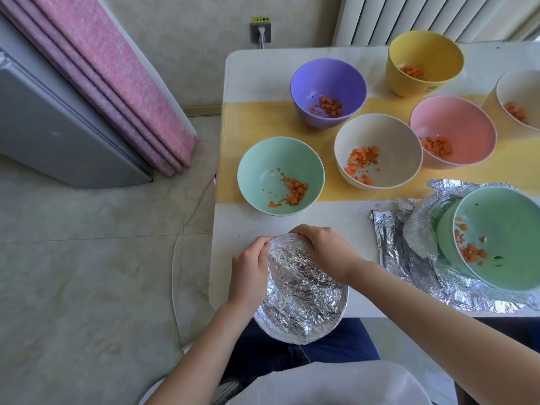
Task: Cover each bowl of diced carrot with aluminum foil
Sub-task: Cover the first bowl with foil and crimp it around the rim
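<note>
Foil-covered bowl (301,290) sat at near edge of table (336,213), L hand (248,270) & R hand (324,249) both pinching its far rim; prob best crimped evenly all round w/o tearing

Seven uncovered bowls (263,159) (327,80) (423,51) (520,89) (450,121) (380,135) (502,229); one foil-covered bowl (301,287); two hands (248,270) (324,247).

I can't see what lies under the foil (301,287) at six o'clock. The white bowl (521,92) at two o'clock and the green bowl (502,229) at four run off my right edge.
</note>
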A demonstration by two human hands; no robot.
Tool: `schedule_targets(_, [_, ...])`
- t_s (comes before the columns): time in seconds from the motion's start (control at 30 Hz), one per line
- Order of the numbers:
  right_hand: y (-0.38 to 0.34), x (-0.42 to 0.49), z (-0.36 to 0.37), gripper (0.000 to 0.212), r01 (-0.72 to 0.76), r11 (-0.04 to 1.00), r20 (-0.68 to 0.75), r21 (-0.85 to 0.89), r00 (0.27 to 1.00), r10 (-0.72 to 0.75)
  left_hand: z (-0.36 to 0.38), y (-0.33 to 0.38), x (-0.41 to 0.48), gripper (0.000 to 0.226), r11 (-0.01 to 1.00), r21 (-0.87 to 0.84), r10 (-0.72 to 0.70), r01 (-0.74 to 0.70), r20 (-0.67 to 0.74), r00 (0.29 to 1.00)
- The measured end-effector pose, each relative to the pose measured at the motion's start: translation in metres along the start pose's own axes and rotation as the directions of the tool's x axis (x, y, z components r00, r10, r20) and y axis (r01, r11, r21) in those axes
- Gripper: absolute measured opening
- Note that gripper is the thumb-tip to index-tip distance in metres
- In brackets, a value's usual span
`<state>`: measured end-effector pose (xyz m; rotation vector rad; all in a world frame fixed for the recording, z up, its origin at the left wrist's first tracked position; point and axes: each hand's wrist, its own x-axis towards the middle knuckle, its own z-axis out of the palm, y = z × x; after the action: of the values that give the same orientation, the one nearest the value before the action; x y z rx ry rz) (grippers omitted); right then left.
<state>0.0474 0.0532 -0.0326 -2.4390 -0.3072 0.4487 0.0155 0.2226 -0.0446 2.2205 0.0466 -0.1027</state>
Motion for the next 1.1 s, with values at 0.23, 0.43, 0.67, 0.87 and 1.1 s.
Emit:
schedule_targets(0.23, [-0.001,0.008,0.004,0.026,0.101,0.991,0.042,-0.084,0.994,-0.098,0.004,0.0,0.002,0.022,0.999,0.028,0.027,-0.027,0.008,1.0])
schedule_targets(0.43, [0.002,0.005,-0.007,0.031,0.002,0.999,0.093,0.044,0.996,-0.006,0.003,0.002,0.004,0.022,0.998,0.045,0.032,-0.034,0.043,0.999])
schedule_targets(0.67, [0.015,-0.009,-0.006,0.037,-0.166,0.978,0.055,0.123,0.986,0.16,0.007,0.009,-0.004,0.025,0.999,0.035,-0.031,0.033,-0.052,0.998])
schedule_targets(0.87, [0.011,-0.004,-0.011,0.031,-0.175,0.981,0.104,0.089,0.981,0.165,0.007,0.01,-0.002,0.028,0.997,0.023,-0.073,0.074,-0.06,0.996])
schedule_targets(1.1, [0.017,-0.02,-0.006,0.029,-0.244,0.941,-0.011,0.233,0.967,0.253,0.012,0.009,-0.008,0.027,0.993,0.028,-0.108,0.113,-0.131,0.985])
